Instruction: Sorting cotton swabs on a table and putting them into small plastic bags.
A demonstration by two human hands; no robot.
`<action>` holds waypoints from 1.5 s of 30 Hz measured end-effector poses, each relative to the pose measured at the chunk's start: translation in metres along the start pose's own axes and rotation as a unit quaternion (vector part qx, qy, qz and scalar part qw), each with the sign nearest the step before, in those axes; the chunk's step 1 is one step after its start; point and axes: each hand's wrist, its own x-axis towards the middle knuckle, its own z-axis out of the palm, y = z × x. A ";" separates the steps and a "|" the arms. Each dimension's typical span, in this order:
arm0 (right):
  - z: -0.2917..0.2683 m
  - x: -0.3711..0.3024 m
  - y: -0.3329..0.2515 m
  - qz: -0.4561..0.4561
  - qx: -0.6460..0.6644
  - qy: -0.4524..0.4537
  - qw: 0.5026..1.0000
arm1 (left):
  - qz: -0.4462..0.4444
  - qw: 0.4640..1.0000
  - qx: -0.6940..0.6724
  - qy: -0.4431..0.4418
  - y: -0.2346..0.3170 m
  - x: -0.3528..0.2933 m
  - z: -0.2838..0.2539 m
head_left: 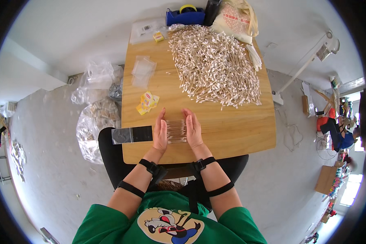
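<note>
A row of cotton swabs point(176, 131) lies side by side near the table's front edge, sticks running left to right. My left hand point(160, 132) stands on edge at their left ends, fingers straight and pointing away from me. Facing it, my right hand point(194, 129) is set the same way against the right ends. The swabs sit between both palms, and neither hand's fingers wrap round them. Just left of my left hand is a flat black strip point(142, 133) with a clear plastic bag point(122, 136) at its outer end. A big heap of loose swabs point(215, 65) covers the far right.
Yellow printed cards point(148, 102) and clear bags point(143, 71) lie on the table's left side. A small yellow box point(158, 36), a blue tape dispenser point(186, 16) and a cloth bag point(236, 20) line the far edge. Filled plastic sacks point(94, 130) stand on the floor at left.
</note>
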 end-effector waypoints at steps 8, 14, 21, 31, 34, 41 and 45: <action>0.017 -0.019 -0.010 -0.055 -0.116 0.017 0.992 | -0.004 0.996 -0.078 0.038 -0.008 -0.005 0.000; -0.006 -0.020 -0.002 -0.020 -0.072 0.056 0.996 | 0.082 0.983 0.164 -0.009 -0.007 -0.005 -0.010; -0.041 -0.038 -0.012 -0.063 -0.162 0.112 0.978 | 0.188 0.771 0.588 -0.155 0.006 -0.018 -0.012; -0.033 -0.034 -0.019 -0.182 -0.444 -0.027 0.877 | 0.133 0.810 0.566 -0.075 -0.004 -0.024 -0.014; -0.010 -0.025 -0.016 -0.188 -0.386 -0.045 0.902 | 0.145 0.846 0.510 -0.057 -0.008 -0.020 -0.006; 0.015 -0.026 -0.005 -0.110 -0.194 -0.017 0.975 | 0.175 0.954 0.242 -0.017 -0.007 -0.003 0.010; 0.022 -0.028 -0.002 -0.124 -0.199 -0.009 0.972 | 0.183 0.957 0.224 -0.008 -0.008 -0.002 0.010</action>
